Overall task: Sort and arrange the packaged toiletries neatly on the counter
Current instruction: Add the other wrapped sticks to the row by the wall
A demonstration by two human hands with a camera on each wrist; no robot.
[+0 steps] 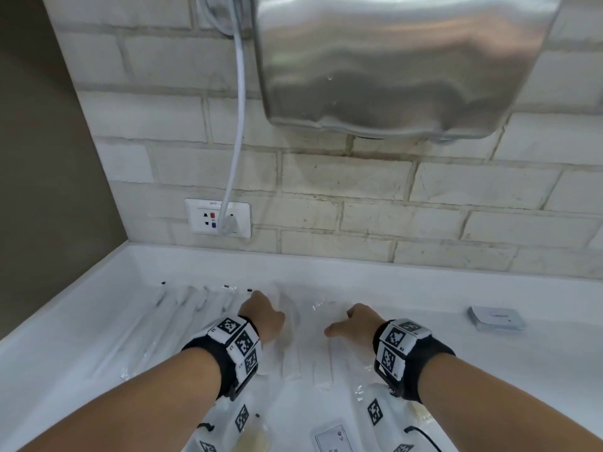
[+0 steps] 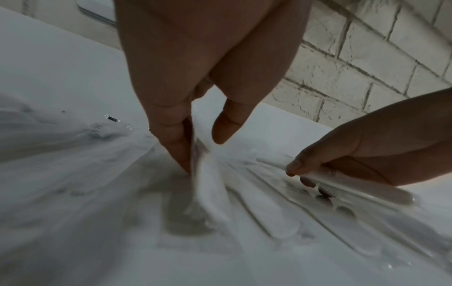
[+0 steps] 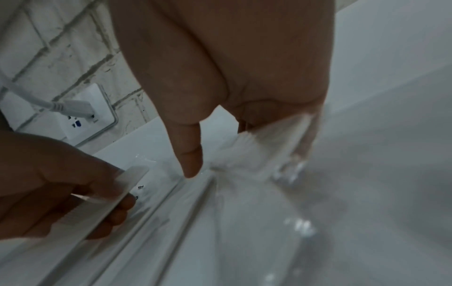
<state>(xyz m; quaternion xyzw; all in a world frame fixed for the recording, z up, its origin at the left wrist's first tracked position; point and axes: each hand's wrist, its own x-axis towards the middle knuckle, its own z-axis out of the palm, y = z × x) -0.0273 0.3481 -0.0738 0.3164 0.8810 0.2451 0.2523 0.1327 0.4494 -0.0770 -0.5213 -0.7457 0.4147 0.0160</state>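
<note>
Both hands work low over the white counter [image 1: 98, 321] among long toiletries in clear wrap. My left hand [image 1: 264, 316] [image 2: 203, 152] pinches the far end of a slim white wrapped packet [image 2: 208, 183] and lifts that end off the surface. In the right wrist view its fingers curl round the same flat white packet [image 3: 127, 185]. My right hand [image 1: 355, 324] [image 3: 244, 151] grips another long white wrapped packet [image 2: 362, 185] [image 3: 264, 154], blurred there. More wrapped packets [image 1: 306, 353] lie side by side between and below the hands. Another row [image 1: 182, 321] fans out to the left.
A small white box [image 1: 497, 318] sits at the right of the counter. Sachets with printed markers [image 1: 241, 419] and a labelled card [image 1: 332, 438] lie near the front. On the brick wall are a socket [image 1: 218, 217] with a white cable and a steel hand dryer [image 1: 391, 60].
</note>
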